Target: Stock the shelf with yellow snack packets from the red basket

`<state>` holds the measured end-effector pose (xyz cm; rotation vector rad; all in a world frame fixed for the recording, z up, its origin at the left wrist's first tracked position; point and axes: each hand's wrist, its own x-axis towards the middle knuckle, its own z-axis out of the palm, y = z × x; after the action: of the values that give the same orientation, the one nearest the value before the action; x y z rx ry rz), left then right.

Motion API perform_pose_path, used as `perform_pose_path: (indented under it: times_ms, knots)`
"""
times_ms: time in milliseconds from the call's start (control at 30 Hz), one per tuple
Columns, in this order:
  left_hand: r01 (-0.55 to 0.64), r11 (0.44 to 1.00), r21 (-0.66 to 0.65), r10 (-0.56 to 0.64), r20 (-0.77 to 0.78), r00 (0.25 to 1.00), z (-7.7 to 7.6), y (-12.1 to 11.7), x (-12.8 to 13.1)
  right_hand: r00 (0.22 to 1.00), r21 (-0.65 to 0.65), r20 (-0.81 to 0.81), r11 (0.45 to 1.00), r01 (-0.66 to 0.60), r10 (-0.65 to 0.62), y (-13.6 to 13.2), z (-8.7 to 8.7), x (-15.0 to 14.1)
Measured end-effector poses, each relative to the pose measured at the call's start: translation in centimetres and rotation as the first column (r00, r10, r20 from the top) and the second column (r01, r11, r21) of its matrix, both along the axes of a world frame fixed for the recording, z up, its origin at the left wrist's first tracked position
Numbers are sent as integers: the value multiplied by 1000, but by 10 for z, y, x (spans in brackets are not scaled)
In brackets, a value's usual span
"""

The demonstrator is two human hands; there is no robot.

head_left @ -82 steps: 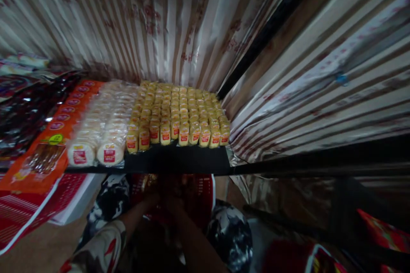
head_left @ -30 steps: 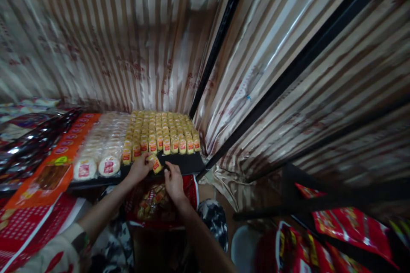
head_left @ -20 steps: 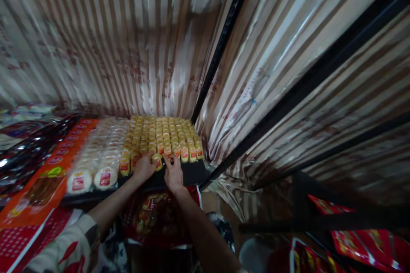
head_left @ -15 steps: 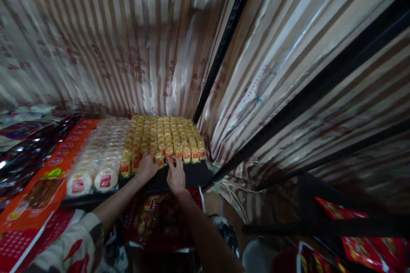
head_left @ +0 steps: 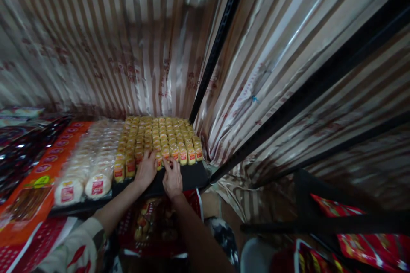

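Note:
Small yellow wrapped cakes (head_left: 183, 154) with red labels stand in tight rows on a black shelf (head_left: 192, 175). My left hand (head_left: 146, 171) is at the front of the rows, its fingers closed against the left side of one wrapped cake (head_left: 159, 160). Close by on the right is my right hand (head_left: 173, 179), fingers bent and somewhat apart. Its fingertips touch the front of the rows beside that same cake. The left hand partly hides the cakes behind it.
Left of the yellow cakes are two rows of round white wrapped biscuits (head_left: 98, 185), then an orange packet (head_left: 33, 196) and dark shiny packets (head_left: 28, 149). Black metal posts (head_left: 221, 47) stand against a striped curtain (head_left: 144, 51). Red packages (head_left: 368, 247) lie at lower right.
The cake at my left hand has moved back from in front of the rows into line with them. My right fingertips have come closer to it. The view has shifted slightly.

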<state>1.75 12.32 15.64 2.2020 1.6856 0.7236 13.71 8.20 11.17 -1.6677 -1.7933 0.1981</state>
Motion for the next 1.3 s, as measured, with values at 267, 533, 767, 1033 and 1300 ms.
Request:
perform_pose_path:
  times_ms: [267,533,767,1033,1300]
  knots:
    - [4,971,239,-17,54,998,-30,-13,-6,1000,0,15,1000,8,-8,0,-2,0]
    - [44,989,139,-29,-113,993,-51,-21,-10,999,40,28,999,15,-16,2,-6,0]
    - [50,975,216,-35,-74,997,-60,-17,-6,999,63,40,998,12,-14,3,-9,0]
    - [25,967,253,13,-147,989,-58,-13,2,999,67,43,998,15,-17,3,-9,0]
    - [84,938,336,-70,-53,996,-70,-2,6,998,63,54,998,26,-30,4,-9,0]
